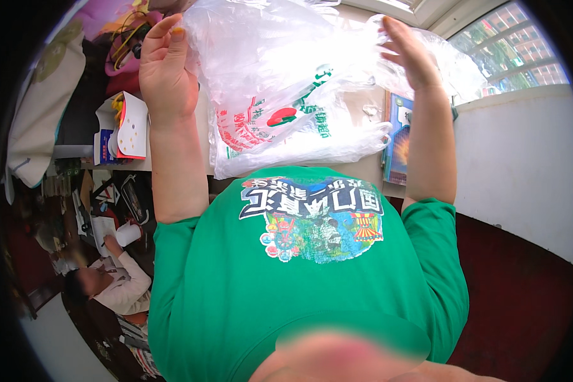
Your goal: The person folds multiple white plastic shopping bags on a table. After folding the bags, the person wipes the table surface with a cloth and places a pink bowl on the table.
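Note:
A thin white translucent plastic bag [253, 57] with red and green print spreads out in front of my chest, over a pale tabletop [203, 129]. Thumb and fingers of my left hand [168, 67] pinch its upper left edge. On the other side, my right hand [408, 55] has its fingertips on the bag's crumpled upper right part, and glare washes out some of the contact. The bag's looped handles [382, 130] lie toward the lower right, near my shirt. More clear crumpled plastic [453, 67] sits beyond my right wrist; whether it is a separate bag, I cannot tell.
Blue-covered books [396, 153] lie beside my right forearm, near a white wall [515, 167] and a window [520, 47]. Left of me stand an opened cardboard box [132, 126] and a pink container [124, 59] with a yellow cord. Another person [124, 286] writes at a cluttered desk.

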A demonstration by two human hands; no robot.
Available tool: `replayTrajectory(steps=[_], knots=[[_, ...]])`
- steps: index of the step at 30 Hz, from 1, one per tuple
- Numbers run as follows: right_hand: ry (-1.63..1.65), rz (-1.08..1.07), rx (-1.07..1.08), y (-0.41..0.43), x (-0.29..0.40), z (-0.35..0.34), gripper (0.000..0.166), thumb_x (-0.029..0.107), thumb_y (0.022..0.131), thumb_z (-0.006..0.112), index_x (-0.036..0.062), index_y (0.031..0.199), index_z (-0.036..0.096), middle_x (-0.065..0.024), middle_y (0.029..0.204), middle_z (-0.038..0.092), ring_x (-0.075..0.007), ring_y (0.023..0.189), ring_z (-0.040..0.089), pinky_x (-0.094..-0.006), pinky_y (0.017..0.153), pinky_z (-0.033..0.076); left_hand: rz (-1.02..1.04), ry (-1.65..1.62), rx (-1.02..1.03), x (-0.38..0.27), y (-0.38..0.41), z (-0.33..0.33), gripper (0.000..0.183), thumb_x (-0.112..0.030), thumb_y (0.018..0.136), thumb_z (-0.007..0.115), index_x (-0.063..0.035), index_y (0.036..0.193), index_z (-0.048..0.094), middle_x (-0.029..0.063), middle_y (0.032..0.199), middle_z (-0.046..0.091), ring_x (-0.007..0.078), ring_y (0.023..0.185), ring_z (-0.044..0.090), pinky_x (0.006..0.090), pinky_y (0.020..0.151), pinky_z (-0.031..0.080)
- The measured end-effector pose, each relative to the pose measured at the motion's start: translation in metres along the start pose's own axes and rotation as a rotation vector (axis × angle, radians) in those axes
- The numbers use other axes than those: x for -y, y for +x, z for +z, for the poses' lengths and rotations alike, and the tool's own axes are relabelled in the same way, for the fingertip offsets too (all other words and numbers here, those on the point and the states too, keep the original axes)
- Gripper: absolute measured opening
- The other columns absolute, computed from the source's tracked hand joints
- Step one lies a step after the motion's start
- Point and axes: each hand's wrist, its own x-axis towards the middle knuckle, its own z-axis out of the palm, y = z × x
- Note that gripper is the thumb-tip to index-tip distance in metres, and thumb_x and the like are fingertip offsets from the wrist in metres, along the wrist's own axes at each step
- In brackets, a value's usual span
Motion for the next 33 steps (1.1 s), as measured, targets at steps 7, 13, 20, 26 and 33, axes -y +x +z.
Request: replayTrajectory(steps=[7,13,20,26,33], knots=[[0.445,-0.067,0.154,0.000,-0.014,-0.005,0.030,0.029,0.094,0.063,0.0059,0.114,0.063,0.0014,0.079,0.054,-0.0055,0.065,0.048,-0.0205,0.059,0.040,-0.008,0.047,-0.093,0.004,0.003,-0.007,0.014,-0.013,0.094,0.061,-0.0007,0.101,0.063,0.0061,0.098,0.067,0.0139,0.093,0.063,0.0274,0.087,0.050],[0.719,-0.289,0.076,0.009,-0.012,-0.069,0.025,0.027,0.098,0.055,0.0041,0.106,0.062,-0.0076,0.091,0.062,-0.0156,0.077,0.055,-0.0259,0.072,0.044,-0.169,0.122,-0.297,0.024,0.002,-0.035,0.018,-0.019,0.096,0.060,-0.0020,0.100,0.060,0.0045,0.094,0.065,0.0139,0.086,0.060,0.0298,0.078,0.051],[0.000,-0.370,0.332,-0.015,0.000,0.015,0.071,0.028,0.081,0.074,0.0008,0.139,0.042,-0.0151,0.132,0.054,-0.0257,0.128,0.047,-0.0384,0.111,0.029,-0.587,-0.268,-0.266,0.055,0.035,-0.073,0.023,-0.022,0.099,0.054,-0.0007,0.108,0.056,0.0131,0.108,0.064,0.0250,0.098,0.063,0.0415,0.088,0.053],[-0.196,0.047,0.360,-0.032,-0.016,0.067,0.025,0.025,0.088,0.070,0.0021,0.095,0.064,0.0026,0.071,0.054,-0.0061,0.064,0.049,-0.0253,0.061,0.045,-0.563,-0.081,-0.420,0.066,0.049,-0.093,0.033,-0.027,0.098,0.054,0.0000,0.116,0.055,0.0133,0.105,0.064,0.0274,0.098,0.063,0.0418,0.089,0.052],[0.097,-0.016,0.194,-0.051,0.000,0.063,0.015,0.020,0.093,0.064,0.0049,0.091,0.062,0.0075,0.068,0.049,-0.0006,0.058,0.040,-0.0204,0.049,0.032,-0.351,0.117,-0.473,0.076,0.035,-0.140,0.038,-0.039,0.096,0.055,-0.0017,0.106,0.058,0.0065,0.099,0.062,0.0237,0.089,0.060,0.0376,0.083,0.049]])
